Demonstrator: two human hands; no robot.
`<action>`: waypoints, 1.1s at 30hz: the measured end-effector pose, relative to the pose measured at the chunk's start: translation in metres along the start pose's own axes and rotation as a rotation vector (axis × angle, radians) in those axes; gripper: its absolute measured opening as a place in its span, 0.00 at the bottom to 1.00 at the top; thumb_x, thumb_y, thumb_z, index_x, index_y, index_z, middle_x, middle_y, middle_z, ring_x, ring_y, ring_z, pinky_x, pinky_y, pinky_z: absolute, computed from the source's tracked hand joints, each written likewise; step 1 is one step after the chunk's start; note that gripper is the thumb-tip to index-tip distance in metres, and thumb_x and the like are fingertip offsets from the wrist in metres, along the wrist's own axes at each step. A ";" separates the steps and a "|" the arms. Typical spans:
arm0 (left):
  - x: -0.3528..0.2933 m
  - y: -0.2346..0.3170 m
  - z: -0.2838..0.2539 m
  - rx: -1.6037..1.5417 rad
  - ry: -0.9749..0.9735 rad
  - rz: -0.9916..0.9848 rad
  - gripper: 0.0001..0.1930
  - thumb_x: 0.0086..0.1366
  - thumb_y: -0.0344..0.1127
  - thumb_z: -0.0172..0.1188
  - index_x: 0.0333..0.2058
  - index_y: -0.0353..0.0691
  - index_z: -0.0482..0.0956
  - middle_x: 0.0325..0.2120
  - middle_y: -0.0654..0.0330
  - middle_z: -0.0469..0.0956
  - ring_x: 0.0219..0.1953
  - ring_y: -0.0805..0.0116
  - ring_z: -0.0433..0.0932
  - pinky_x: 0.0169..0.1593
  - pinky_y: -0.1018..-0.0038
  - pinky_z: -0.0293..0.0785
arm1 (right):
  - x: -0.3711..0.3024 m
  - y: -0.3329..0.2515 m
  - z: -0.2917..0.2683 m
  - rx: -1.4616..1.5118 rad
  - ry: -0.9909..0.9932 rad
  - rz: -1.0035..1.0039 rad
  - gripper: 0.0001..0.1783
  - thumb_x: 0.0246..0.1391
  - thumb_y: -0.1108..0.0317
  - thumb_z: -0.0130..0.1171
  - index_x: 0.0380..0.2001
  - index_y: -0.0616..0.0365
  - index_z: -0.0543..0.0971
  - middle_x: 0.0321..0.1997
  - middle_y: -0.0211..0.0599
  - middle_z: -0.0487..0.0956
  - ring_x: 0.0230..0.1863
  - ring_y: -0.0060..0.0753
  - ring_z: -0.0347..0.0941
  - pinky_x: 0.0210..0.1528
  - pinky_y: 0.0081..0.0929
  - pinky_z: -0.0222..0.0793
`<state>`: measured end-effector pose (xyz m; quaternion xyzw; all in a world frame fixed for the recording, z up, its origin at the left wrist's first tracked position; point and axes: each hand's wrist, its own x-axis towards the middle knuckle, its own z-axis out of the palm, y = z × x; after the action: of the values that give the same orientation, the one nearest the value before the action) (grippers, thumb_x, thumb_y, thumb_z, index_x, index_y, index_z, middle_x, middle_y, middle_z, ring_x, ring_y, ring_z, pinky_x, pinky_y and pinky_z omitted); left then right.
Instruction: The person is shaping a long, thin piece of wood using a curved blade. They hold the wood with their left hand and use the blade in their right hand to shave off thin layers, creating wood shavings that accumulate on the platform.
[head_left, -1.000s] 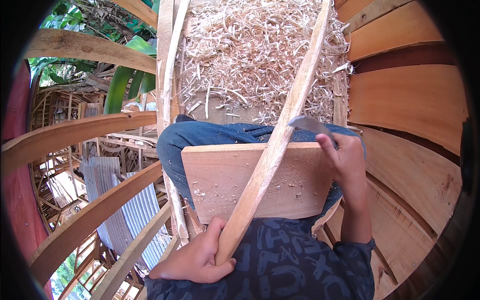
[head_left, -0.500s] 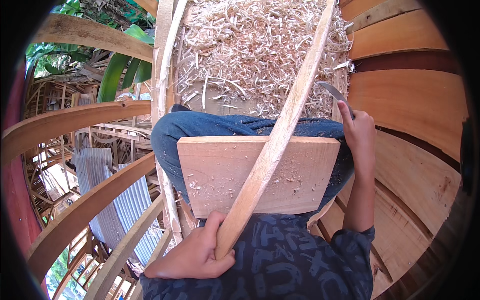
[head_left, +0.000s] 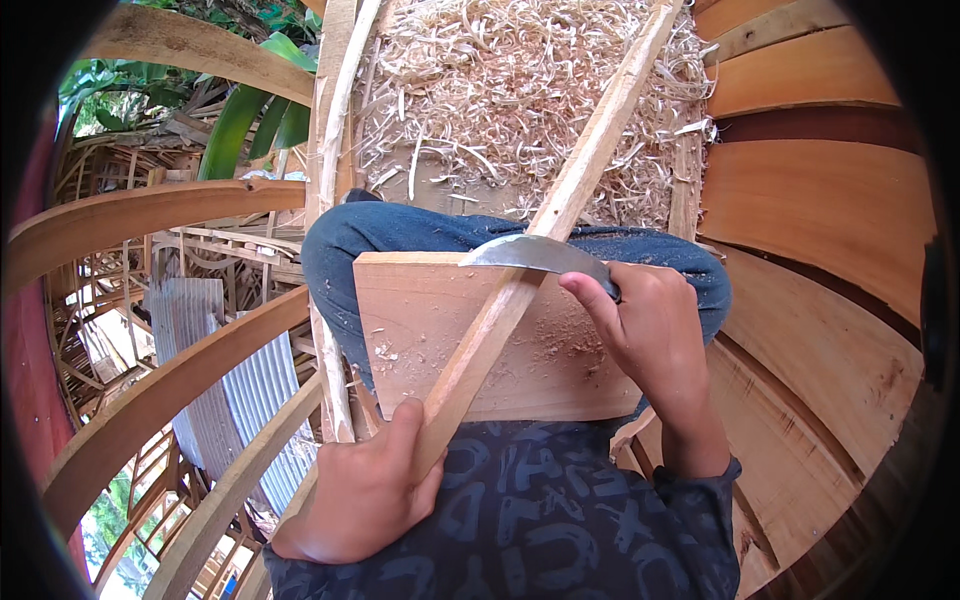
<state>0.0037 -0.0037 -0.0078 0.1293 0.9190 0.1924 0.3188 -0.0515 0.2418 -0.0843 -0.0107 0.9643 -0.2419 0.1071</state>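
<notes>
My left hand [head_left: 375, 485] is closed round the near end of a long pale wooden strip [head_left: 478, 345]. The strip slants away to the far right, over a flat wooden board [head_left: 590, 345] lying across my lap. My right hand [head_left: 655, 325] grips a curved knife [head_left: 525, 252], whose handle is mostly hidden in my fingers. Its grey blade crosses over the strip near the board's far edge, pointing left; whether it touches the wood I cannot tell. Small shavings are scattered on the board.
A thick heap of curly wood shavings [head_left: 500, 110] covers the floor ahead. Curved orange-brown planks [head_left: 800, 190] rise on the right. On the left are curved wooden ribs [head_left: 170, 215], another long pale strip [head_left: 335, 160] and corrugated metal sheets [head_left: 255, 390] beyond.
My right hand has swung left and inward, bringing the knife from beside the far part of the strip to across it. My left hand, still holding the strip, has shifted slightly left.
</notes>
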 end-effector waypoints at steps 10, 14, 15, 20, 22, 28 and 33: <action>-0.001 0.001 0.011 0.039 -0.018 0.015 0.22 0.51 0.36 0.64 0.42 0.36 0.66 0.13 0.53 0.72 0.16 0.53 0.75 0.19 0.65 0.68 | -0.006 0.003 0.021 -0.055 -0.014 -0.035 0.34 0.51 0.41 0.54 0.12 0.66 0.72 0.12 0.53 0.69 0.18 0.54 0.70 0.22 0.41 0.65; -0.001 -0.002 0.014 0.009 0.007 0.047 0.22 0.51 0.36 0.64 0.42 0.36 0.66 0.12 0.53 0.72 0.15 0.53 0.75 0.19 0.65 0.68 | 0.021 0.035 0.014 -0.088 0.077 0.212 0.38 0.51 0.36 0.50 0.11 0.65 0.76 0.12 0.49 0.72 0.17 0.49 0.73 0.21 0.38 0.68; 0.000 -0.002 0.016 -0.007 0.017 0.050 0.22 0.52 0.36 0.64 0.42 0.36 0.66 0.12 0.53 0.72 0.15 0.53 0.75 0.19 0.65 0.68 | 0.025 0.039 0.010 -0.051 0.010 0.201 0.38 0.51 0.35 0.50 0.12 0.65 0.76 0.12 0.50 0.72 0.18 0.49 0.73 0.22 0.38 0.68; 0.003 -0.001 0.014 0.018 -0.020 0.042 0.22 0.52 0.35 0.64 0.42 0.36 0.66 0.13 0.52 0.73 0.16 0.53 0.75 0.19 0.64 0.68 | -0.008 -0.003 0.020 -0.097 -0.110 -0.086 0.39 0.48 0.33 0.51 0.10 0.64 0.77 0.10 0.50 0.72 0.14 0.47 0.72 0.17 0.37 0.66; 0.001 -0.004 0.015 0.025 -0.016 0.030 0.22 0.52 0.35 0.64 0.42 0.36 0.66 0.13 0.52 0.73 0.16 0.53 0.75 0.20 0.64 0.69 | 0.002 0.003 0.022 -0.061 -0.063 -0.107 0.39 0.47 0.32 0.51 0.11 0.64 0.78 0.11 0.51 0.72 0.14 0.47 0.73 0.17 0.37 0.67; 0.001 -0.008 0.016 0.000 0.014 0.048 0.22 0.51 0.36 0.64 0.42 0.36 0.66 0.14 0.52 0.73 0.17 0.53 0.76 0.20 0.65 0.69 | 0.003 -0.005 0.016 -0.072 -0.084 -0.044 0.39 0.46 0.32 0.51 0.13 0.64 0.78 0.11 0.50 0.72 0.15 0.47 0.72 0.17 0.37 0.66; 0.002 -0.007 0.014 0.005 -0.012 0.056 0.22 0.51 0.36 0.64 0.43 0.36 0.66 0.15 0.52 0.73 0.17 0.53 0.76 0.20 0.65 0.69 | -0.014 -0.012 0.013 -0.137 -0.140 -0.035 0.38 0.47 0.34 0.52 0.12 0.64 0.78 0.11 0.49 0.72 0.15 0.47 0.73 0.17 0.36 0.66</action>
<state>0.0109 -0.0051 -0.0220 0.1568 0.9137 0.1980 0.3184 -0.0354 0.2262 -0.0872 -0.0516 0.9685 -0.1758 0.1689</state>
